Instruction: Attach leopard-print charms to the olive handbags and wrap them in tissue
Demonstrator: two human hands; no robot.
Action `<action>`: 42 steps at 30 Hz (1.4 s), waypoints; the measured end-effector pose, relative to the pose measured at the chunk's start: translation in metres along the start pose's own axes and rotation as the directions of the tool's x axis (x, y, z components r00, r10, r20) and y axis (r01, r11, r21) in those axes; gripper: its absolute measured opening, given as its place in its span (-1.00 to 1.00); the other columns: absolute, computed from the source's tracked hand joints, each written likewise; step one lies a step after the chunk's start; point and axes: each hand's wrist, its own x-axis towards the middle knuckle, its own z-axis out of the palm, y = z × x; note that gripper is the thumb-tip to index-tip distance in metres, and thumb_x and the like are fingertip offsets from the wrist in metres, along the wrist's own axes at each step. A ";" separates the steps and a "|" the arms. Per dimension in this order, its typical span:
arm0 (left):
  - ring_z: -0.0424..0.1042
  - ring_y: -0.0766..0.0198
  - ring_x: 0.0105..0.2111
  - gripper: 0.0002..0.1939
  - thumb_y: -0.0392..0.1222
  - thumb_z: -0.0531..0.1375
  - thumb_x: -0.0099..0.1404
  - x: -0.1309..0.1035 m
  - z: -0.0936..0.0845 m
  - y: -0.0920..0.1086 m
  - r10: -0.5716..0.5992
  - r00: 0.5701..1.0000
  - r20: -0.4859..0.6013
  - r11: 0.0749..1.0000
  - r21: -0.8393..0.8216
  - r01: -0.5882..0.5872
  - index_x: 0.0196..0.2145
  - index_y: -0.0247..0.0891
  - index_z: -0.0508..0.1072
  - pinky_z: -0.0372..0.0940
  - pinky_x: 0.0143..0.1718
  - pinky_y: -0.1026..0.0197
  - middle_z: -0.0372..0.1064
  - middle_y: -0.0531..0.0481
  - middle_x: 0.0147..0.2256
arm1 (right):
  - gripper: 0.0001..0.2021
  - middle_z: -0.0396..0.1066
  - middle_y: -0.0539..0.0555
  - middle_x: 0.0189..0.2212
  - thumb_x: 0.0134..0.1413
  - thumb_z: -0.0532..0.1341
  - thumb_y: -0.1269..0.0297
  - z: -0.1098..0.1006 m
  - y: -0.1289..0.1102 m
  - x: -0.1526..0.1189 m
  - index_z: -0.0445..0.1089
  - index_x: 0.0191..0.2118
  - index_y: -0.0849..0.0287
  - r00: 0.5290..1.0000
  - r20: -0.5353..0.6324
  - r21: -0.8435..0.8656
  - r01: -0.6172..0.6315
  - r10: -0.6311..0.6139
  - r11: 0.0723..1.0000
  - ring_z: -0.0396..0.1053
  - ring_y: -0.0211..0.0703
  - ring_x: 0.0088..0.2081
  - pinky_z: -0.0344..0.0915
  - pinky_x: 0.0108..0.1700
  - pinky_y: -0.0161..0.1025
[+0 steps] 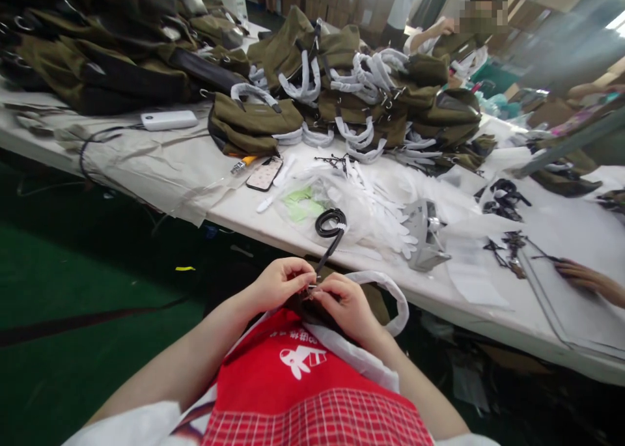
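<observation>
My left hand (286, 282) and my right hand (346, 304) meet in front of my red apron (263, 361), fingertips closed in a pinch. Between them is a small metal fitting (311, 287), partly hidden by the fingers; its exact kind is unclear. A black strap (330, 249) runs from that spot up to the table edge, where its rest lies coiled and tied with a white band. An olive bag (375, 306) is under my hands, mostly covered by them. Its white-wrapped handle (403, 306) arches out beside my right wrist.
Olive bags (256, 124) with white-wrapped handles are heaped along the white table (161, 185). Nearer lie a phone (264, 174), a yellow cutter (244, 163), clear plastic, white strips (385, 211) and a grey metal tape dispenser (427, 237). Another person's hand (588, 278) rests at right.
</observation>
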 end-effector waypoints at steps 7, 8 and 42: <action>0.31 0.35 -0.46 -0.78 -0.18 0.12 0.30 -0.006 -0.006 0.011 0.169 0.970 0.175 0.929 0.300 -0.216 -0.44 -0.30 0.45 0.23 -0.38 0.31 0.34 0.03 -0.47 | -0.82 0.42 0.03 -0.42 0.24 0.19 0.26 -0.005 -0.004 -0.002 0.53 -0.31 0.12 0.999 0.044 -0.098 0.020 -0.016 0.995 0.37 -0.24 -0.39 0.27 -0.32 -0.29; 0.32 0.34 -0.45 -0.79 -0.20 0.12 0.31 -0.006 -0.007 0.011 0.181 0.965 0.189 0.915 0.327 -0.236 -0.44 -0.30 0.45 0.22 -0.37 0.30 0.35 0.03 -0.47 | -0.81 0.42 0.03 -0.41 0.25 0.18 0.27 -0.005 -0.004 -0.002 0.53 -0.30 0.12 0.998 0.060 -0.112 0.025 -0.019 0.993 0.37 -0.24 -0.38 0.27 -0.32 -0.28; 0.20 -0.12 0.18 -0.68 -0.38 0.25 0.08 0.126 -0.001 -0.028 0.325 0.943 0.077 0.524 0.815 -0.247 -0.15 -0.34 0.51 0.12 0.23 -0.11 0.23 -0.33 0.16 | -0.83 0.54 0.14 -0.35 -0.09 0.33 0.27 -0.047 -0.006 -0.050 0.51 -0.29 0.14 0.853 0.308 -0.681 -0.111 0.421 0.724 0.48 0.00 -0.30 0.29 -0.30 -0.22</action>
